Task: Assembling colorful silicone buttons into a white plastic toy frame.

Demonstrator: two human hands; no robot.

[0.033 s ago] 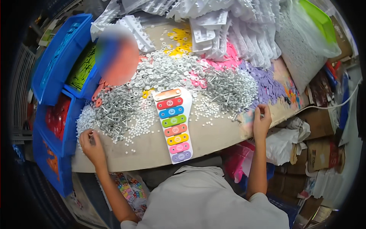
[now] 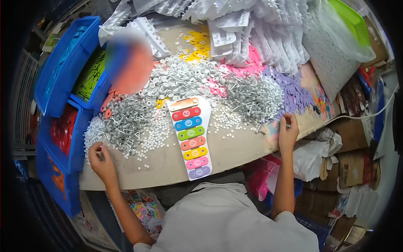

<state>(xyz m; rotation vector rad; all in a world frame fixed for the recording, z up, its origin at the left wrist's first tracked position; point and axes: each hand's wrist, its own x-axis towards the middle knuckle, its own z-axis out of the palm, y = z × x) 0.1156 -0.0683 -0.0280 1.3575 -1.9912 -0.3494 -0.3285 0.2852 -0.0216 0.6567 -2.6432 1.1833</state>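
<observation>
Seen from above, a person in a grey shirt (image 2: 235,218) sits at a beige worktable (image 2: 239,157), both bare hands near its edge. Between the hands, closer to neither edge of the gap, lies a white toy board (image 2: 193,143) — wide at its far end, narrow at its near end — with eight coloured bars running from pale orange through red, blue, green, coral, yellow and pink to purple.

The left hand (image 2: 102,165) is loosely curled, thumb and fingers bent; whether it holds something small, I cannot tell. Just beyond its fingertips is a heap of small white pieces (image 2: 94,133), with a pile of grey screws (image 2: 128,122) ahead and to its right. Blue bins (image 2: 75,156) stand left of it.

The right hand (image 2: 289,136) is also curled, its fingers bent toward the thumb; again, its contents cannot be told. Ahead and left of it is a second screw pile (image 2: 252,98); straight ahead lie purple pieces (image 2: 296,94). Farther off, beyond both hands — white rings (image 2: 180,77) and stacked white plastic frames (image 2: 270,38).
</observation>
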